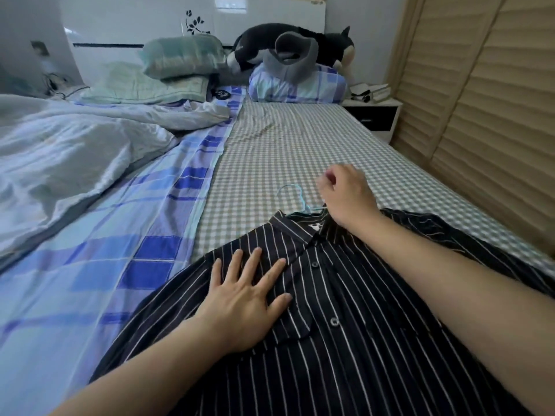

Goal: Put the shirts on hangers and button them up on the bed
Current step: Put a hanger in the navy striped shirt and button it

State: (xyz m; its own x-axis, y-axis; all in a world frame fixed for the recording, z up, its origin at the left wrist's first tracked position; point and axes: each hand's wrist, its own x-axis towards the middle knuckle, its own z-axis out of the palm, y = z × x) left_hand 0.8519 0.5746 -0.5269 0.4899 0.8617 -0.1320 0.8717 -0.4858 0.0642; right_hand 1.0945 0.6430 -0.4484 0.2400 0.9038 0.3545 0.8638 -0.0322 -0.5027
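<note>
Bedding lay rumpled along the left of the bed (285,145), a pale duvet (60,151) bunched over a blue plaid sheet (120,235). Next came the left hand (243,298), fingers straight and spread, palm flat on the chest of the dark striped shirt (345,340); it looked placed there to pin the cloth smooth and stop it sliding. The shirt lay face up on the checked sheet, collar away from the person, its front placket closed with two buttons showing. At the collar the thin blue hanger (295,195) poked out, its hook lying on the bed just beyond the neck. Further right, the right hand (348,195) hovered over the collar beside that hook, fingers loosely curled with nothing visibly pinched, likely settling the hanger in the neck. Louvred wardrobe doors (480,115) lined the far right.
</note>
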